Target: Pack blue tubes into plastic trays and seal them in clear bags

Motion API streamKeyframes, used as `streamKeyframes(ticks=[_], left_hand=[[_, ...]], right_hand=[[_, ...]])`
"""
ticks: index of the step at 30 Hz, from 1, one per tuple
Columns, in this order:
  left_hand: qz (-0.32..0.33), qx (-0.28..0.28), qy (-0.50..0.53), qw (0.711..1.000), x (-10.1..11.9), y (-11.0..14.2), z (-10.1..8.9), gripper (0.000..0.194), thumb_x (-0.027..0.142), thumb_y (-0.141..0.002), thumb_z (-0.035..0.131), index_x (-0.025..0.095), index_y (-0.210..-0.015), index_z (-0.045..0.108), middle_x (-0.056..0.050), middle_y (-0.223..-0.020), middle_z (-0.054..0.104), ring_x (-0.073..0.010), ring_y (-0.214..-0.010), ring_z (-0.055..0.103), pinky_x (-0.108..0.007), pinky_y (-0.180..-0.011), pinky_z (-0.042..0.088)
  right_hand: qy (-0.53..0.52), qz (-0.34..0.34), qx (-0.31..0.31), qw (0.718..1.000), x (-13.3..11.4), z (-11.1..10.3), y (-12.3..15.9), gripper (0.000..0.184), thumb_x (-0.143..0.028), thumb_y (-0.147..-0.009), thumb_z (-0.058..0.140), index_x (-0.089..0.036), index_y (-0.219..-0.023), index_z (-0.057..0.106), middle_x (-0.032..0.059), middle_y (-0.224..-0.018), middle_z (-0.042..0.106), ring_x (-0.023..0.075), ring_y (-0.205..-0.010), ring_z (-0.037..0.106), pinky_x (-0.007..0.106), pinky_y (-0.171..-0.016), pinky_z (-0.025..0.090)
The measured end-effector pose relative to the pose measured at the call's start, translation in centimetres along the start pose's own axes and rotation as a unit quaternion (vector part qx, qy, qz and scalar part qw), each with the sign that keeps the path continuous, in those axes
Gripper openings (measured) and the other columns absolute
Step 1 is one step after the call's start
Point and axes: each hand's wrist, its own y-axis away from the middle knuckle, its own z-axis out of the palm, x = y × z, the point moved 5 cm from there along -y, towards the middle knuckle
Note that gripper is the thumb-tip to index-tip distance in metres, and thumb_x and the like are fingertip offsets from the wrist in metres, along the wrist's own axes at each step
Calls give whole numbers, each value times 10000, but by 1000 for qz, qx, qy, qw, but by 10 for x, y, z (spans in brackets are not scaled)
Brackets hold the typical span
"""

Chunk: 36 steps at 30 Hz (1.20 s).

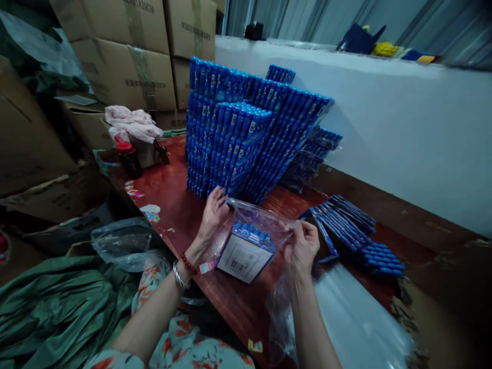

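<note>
A blue display box (pixel 246 259) with a white printed panel stands on the red table, tilted in my view. Several blue capped sticks (pixel 251 230) rise from its top. A clear plastic bag (pixel 265 215) surrounds the box, its upper edge pulled taut between my hands. My left hand (pixel 212 215) has its fingertips at the bag's left corner, fingers partly curled. At the opposite corner, my right hand (pixel 303 246) pinches the bag's edge between thumb and fingers. Whether the box is wholly inside the bag is hard to tell.
Tall stacks of blue sticks (pixel 230 138) stand behind my hands. To the right lie flat blue cartons (pixel 342 220) and clear plastic bags (pixel 357 318). A dark bottle with a red lid (pixel 128 159) stands left. Cardboard boxes (pixel 126 72) and a white wall (pixel 403 138) lie beyond.
</note>
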Motion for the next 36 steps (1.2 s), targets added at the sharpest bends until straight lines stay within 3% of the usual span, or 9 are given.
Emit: streamKeyframes(ticks=[4,9,13,16,22,27,29,31,36], left_hand=[[-123,-72,18,990,-31,6,12,456,340,-662,760,162,-1058,623,-106,-1069,655,-191,-926,631,-292,-811,483],[-80,-12,5,997,-28,-8,22,238,344,-692,721,124,-765,668,-47,-719,670,-130,-682,627,-252,-689,489],[-49,-15,0,999,-17,-17,26,174,287,-680,733,133,-729,670,-20,-690,660,-105,-655,612,-227,-666,479],[-31,-32,-3,999,-15,-19,28,166,287,-688,730,137,-737,677,-13,-707,657,-99,-678,609,-226,-700,474],[-66,-62,11,996,-26,-22,27,221,254,-632,770,158,-818,700,-18,-801,671,-103,-747,601,-218,-727,456],[-66,-38,34,997,-28,-27,26,193,294,-656,753,150,-779,715,-18,-715,669,-95,-685,596,-219,-711,454],[-56,-29,32,998,-24,-28,29,192,306,-662,748,154,-775,719,-21,-717,676,-100,-690,606,-225,-720,461],[-44,-35,15,998,-20,-28,34,202,318,-671,740,151,-784,725,-30,-723,687,-110,-694,615,-239,-733,472],[-27,-54,-32,998,-12,-24,41,227,349,-687,718,149,-792,731,-44,-764,710,-134,-716,628,-253,-735,484]], right_hand=[[-6,-19,17,1000,1,1,4,298,-287,-631,728,-204,-790,491,-94,-617,530,74,-533,537,313,-667,541],[-19,-48,68,996,-11,-1,7,296,-339,-708,682,-226,-874,466,-72,-754,542,79,-655,580,340,-780,532],[38,16,-59,997,-11,9,2,476,-389,-715,676,-256,-1106,440,-12,-972,583,126,-792,627,325,-734,522],[90,41,-90,991,-8,13,-6,537,-304,-634,745,-207,-1096,489,-41,-792,590,96,-677,598,237,-646,480],[52,-47,-9,997,-16,11,-23,480,-239,-611,736,-210,-1039,522,-70,-738,567,74,-644,562,222,-655,455],[161,-143,4,977,-29,6,-24,371,-288,-714,681,-197,-1051,555,-16,-817,574,124,-717,569,296,-710,465],[262,-259,29,929,-49,12,-17,322,-289,-775,631,-198,-1078,571,41,-944,577,173,-858,567,341,-771,454],[364,-381,8,850,-67,33,-3,293,-266,-827,580,-213,-1115,584,82,-1052,561,213,-984,531,381,-838,422],[548,-512,-251,612,-62,108,31,269,-207,-892,494,-233,-1139,597,86,-1072,613,230,-1030,490,394,-908,327]])
